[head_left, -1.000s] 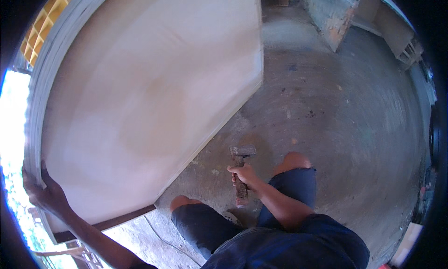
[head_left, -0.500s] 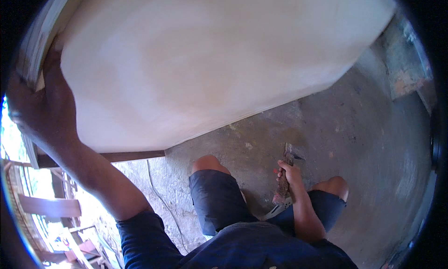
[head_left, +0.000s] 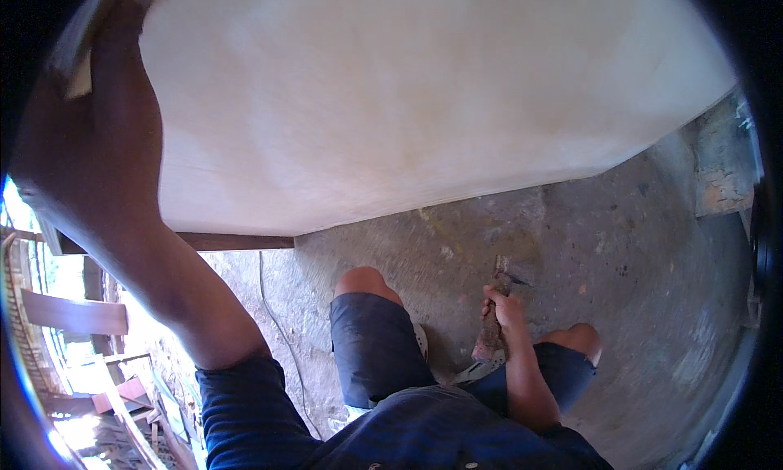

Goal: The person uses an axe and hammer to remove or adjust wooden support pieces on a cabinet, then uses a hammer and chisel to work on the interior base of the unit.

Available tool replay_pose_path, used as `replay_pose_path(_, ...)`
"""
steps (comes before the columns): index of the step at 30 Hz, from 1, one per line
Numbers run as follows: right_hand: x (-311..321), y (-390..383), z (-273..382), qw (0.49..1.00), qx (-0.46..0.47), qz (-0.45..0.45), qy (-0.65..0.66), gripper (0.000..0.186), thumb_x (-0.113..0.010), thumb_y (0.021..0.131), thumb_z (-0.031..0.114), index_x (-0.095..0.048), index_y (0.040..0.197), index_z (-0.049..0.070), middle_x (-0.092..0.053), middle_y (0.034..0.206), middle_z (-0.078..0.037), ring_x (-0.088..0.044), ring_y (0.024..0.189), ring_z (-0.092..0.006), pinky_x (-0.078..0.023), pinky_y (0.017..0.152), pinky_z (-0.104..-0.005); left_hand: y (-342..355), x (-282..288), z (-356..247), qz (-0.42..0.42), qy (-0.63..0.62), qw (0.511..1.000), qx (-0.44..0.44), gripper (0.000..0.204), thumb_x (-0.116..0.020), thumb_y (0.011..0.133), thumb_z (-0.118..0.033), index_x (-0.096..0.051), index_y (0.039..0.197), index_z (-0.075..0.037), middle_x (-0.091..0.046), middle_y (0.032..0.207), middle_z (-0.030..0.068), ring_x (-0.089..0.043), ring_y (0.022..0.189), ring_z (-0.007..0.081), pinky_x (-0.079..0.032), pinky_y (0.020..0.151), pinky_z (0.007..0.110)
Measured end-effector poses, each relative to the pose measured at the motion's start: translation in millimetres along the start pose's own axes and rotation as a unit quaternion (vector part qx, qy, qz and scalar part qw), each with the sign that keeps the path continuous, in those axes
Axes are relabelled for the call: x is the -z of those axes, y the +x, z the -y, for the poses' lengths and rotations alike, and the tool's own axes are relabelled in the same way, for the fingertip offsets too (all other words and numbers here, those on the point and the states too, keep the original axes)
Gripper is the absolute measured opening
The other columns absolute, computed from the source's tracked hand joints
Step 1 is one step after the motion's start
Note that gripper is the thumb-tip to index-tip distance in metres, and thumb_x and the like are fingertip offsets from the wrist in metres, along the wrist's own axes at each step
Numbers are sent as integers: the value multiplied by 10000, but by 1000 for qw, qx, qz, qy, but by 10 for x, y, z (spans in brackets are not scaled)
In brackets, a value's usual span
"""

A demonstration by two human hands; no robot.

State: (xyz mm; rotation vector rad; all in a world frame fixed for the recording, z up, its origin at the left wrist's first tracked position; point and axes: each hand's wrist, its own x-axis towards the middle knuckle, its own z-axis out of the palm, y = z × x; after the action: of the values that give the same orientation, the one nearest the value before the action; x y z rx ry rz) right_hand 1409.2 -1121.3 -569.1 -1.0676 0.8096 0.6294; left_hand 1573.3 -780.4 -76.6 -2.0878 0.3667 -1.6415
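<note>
In the head view, clasps a pale panel point(head_left: 424, 95) at far left with the left hand point(head_left: 73, 136); grips a hammer point(head_left: 488, 336), near and right of centre, in the right hand point(head_left: 507, 309), well apart from the left. Shows the panel's smooth, faintly blotched face across the far side, over a scuffed, stained concrete floor point(head_left: 652, 266). Includes a thin cord point(head_left: 282, 331) at near left, scrap wood point(head_left: 122, 413) farther left in bright light, a worn board point(head_left: 724, 164) at far right.

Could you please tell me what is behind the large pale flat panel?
The large pale flat panel covers whatever is directly behind it, so this cannot be seen. Past its lower edge, the grey concrete floor and a thin dark cable are visible.
</note>
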Motion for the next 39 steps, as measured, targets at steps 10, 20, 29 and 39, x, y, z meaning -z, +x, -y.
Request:
replay_pose_path(10,-365,-944,9,995,-37,-1,-89,160,-737,878,166,-609,875,69,-586,649,-42,-587,490,-171,-509,456,-354,261,530,-347,206,-145,965,73,442,-692,852,-200,-639,1269,-65,-667,1249,75,-566,1210,239,-374,1049,422)
replay_pose_path(20,-244,-2833,1152,967,-47,-90,-233,190,-731,874,122,-560,853,41,-575,621,-61,-572,431,-178,-479,384,-346,522,443,-70,255,-238,930,117,459,-694,816,-120,-717,1229,-317,-649,1281,13,-585,1214,191,-337,1018,344)
replay_pose_path(29,310,-4234,1241,958,-66,-164,-226,191,-735,868,114,-552,839,67,-575,621,-56,-583,442,-182,-470,380,-361,560,503,244,225,-328,917,38,353,-646,902,-155,-694,1243,-227,-639,1342,35,-566,1296,228,-386,1094,427)
replay_pose_path(39,275,-4889,997,969,-38,-176,-167,224,-744,872,127,-537,941,76,-568,652,-39,-574,469,-162,-478,405,-346,461,566,187,207,-317,914,144,420,-815,758,-229,-609,1117,-160,-596,1158,30,-546,1097,262,-396,1005,470)
